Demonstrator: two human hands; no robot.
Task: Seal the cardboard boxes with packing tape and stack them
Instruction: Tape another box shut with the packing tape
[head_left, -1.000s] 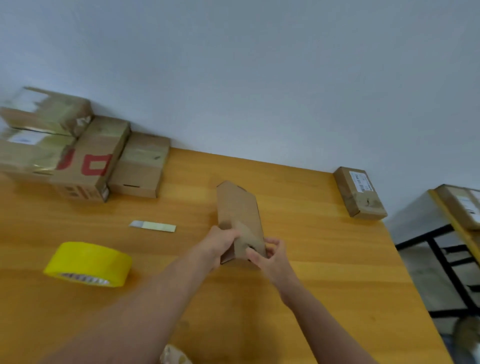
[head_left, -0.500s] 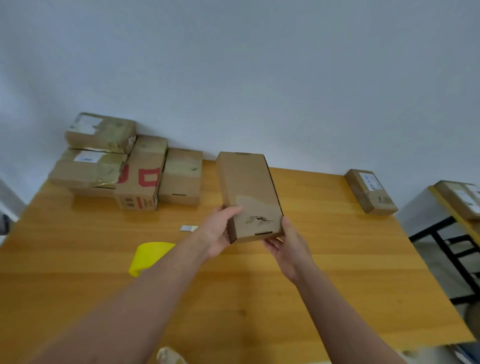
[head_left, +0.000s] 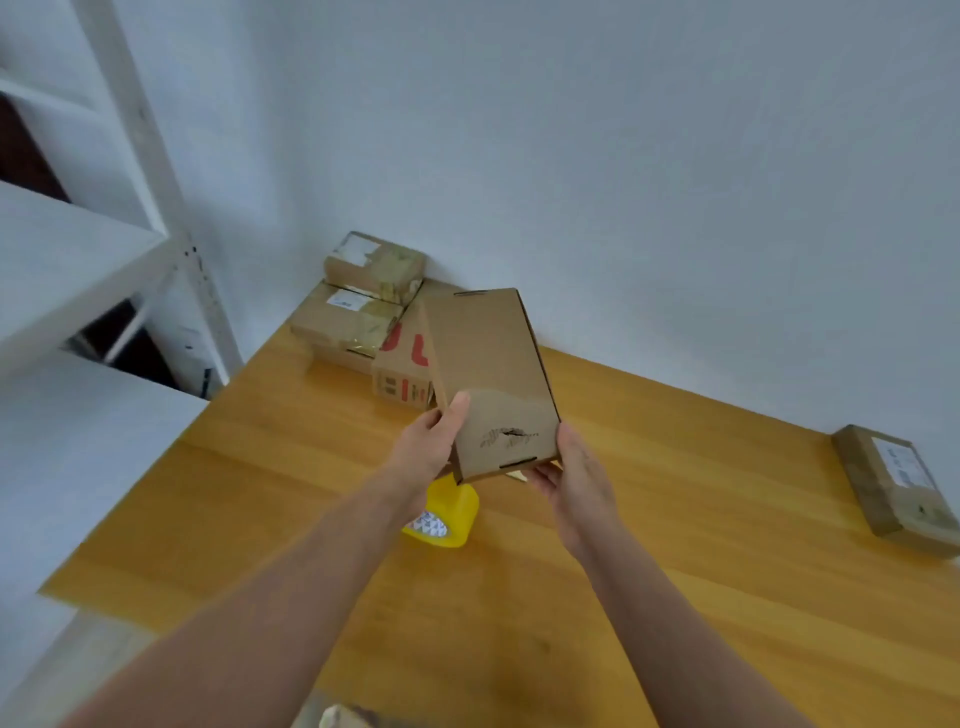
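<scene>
It looks like a small packing room: taped, labelled parcels (head_left: 358, 312) stack beyond the left hand (head_left: 428, 449) on a wooden table (head_left: 727, 571), white metal shelving (head_left: 78, 249) stands further left, bare wall (head_left: 623, 156) behind.

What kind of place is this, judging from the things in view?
Probably a small parcel-packing room: taped brown cardboard boxes stacked by the white wall, a roll of yellow packing tape on the wooden table, and white metal shelving beside it.
</scene>
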